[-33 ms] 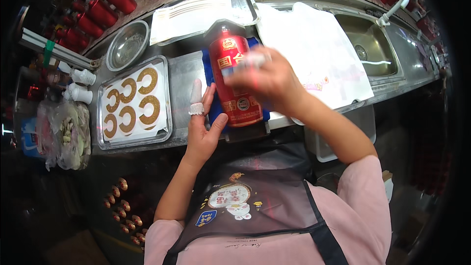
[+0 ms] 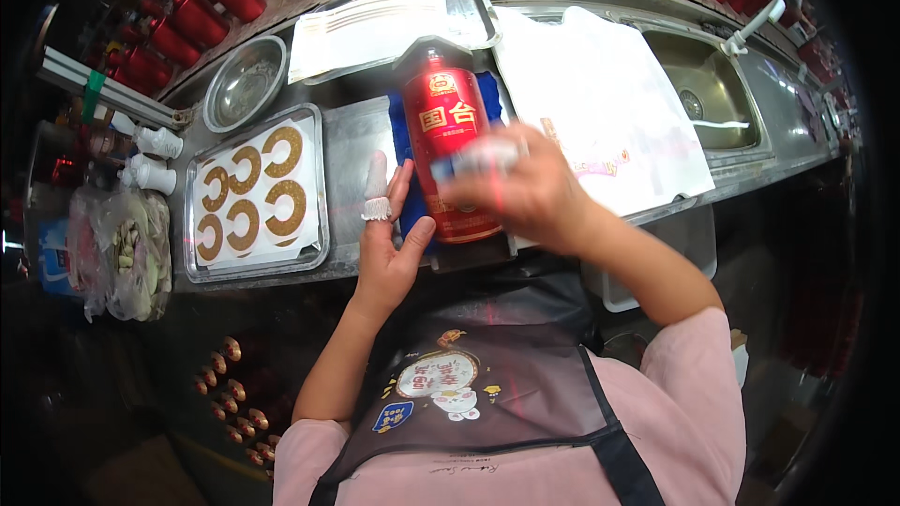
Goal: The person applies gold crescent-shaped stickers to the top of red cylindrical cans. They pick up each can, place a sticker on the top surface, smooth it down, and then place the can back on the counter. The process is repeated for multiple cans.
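Since the earlier frame, the right hand (image 2: 542,192) has slid nearer along the red bottle (image 2: 442,131); on my feed its curled fingers grip a blurred white-and-blue thing (image 2: 483,156). I see the left hand (image 2: 386,245) open, thumb spread, at the bottle's left; contact, I cannot tell. The bottle lies over blue cloth (image 2: 398,122).

At the worktop's (image 2: 354,136) near edge, one left hand (image 2: 386,244), one right hand (image 2: 536,192), one red bottle (image 2: 441,142) and one blue cloth (image 2: 397,122) are counted. Six gold crescents (image 2: 296,152) are carried by one tray (image 2: 321,145) at the left edge; a second tray (image 2: 487,14) is found at the far edge. One bowl (image 2: 246,84) is seen near the far left corner, one sink (image 2: 698,66) toward the right edge.
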A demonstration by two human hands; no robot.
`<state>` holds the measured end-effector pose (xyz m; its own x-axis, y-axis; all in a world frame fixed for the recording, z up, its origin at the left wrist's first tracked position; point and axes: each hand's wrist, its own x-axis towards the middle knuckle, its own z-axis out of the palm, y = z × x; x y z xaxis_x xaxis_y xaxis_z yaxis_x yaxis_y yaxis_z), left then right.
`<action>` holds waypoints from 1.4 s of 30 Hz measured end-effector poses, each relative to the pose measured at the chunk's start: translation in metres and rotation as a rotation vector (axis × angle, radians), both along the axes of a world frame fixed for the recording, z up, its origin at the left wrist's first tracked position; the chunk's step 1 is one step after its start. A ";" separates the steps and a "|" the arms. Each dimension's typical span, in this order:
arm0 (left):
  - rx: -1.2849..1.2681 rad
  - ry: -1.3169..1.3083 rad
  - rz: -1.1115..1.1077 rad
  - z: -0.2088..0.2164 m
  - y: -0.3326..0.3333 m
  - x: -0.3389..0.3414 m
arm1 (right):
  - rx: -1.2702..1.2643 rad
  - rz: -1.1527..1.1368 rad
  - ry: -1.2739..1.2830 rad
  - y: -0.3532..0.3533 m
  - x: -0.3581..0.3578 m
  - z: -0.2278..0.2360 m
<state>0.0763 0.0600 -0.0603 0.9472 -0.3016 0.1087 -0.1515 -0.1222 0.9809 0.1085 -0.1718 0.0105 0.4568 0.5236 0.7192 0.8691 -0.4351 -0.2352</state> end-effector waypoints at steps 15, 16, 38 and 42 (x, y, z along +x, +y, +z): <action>0.070 -0.131 -0.061 0.015 0.009 -0.009 | 0.236 0.066 0.418 0.002 -0.040 -0.008; 0.034 -0.063 -0.104 0.017 0.005 -0.006 | 0.229 -0.003 0.555 0.000 -0.021 -0.007; 0.501 -0.182 -0.067 0.013 -0.019 0.012 | 0.814 -0.536 0.922 -0.005 -0.057 -0.062; 0.603 -0.203 -0.122 0.015 -0.017 0.017 | 0.674 -0.426 0.605 -0.001 -0.060 -0.054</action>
<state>0.0933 0.0429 -0.0452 0.8808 -0.4698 0.0595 -0.3741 -0.6133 0.6957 0.0486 -0.1727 -0.0434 0.8987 -0.2003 0.3902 0.3243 -0.2956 -0.8986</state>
